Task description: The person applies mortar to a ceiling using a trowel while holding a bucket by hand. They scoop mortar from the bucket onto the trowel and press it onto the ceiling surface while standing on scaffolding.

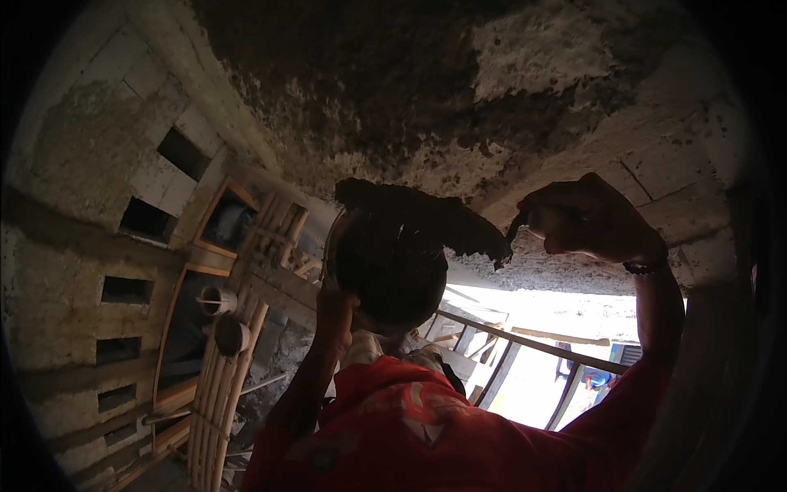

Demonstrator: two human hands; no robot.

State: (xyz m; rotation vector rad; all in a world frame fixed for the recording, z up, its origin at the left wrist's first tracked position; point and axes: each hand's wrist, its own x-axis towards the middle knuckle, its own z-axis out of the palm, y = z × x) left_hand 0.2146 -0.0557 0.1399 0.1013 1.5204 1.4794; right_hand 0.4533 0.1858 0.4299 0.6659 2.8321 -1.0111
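Observation:
My left hand (334,314) grips the rim of a dark round bucket (393,283) from its lower left side, the fingers closed. Over the bucket's top reaches a trowel loaded with dark wet mortar (434,217); the load hides most of the blade. Closed around the trowel's handle, my right hand (586,217) is to the right of the bucket. Just beyond both hands is a rough surface (541,57), dark and wet-looking in part and pale grey elsewhere. Shadow hides how full the bucket is.
Bamboo poles (221,394) stand lashed together at the left, with two small buckets (232,334) by them. A block wall (74,271) with several rectangular openings runs along the far left. Below my right arm, a railing (525,340) crosses a bright opening.

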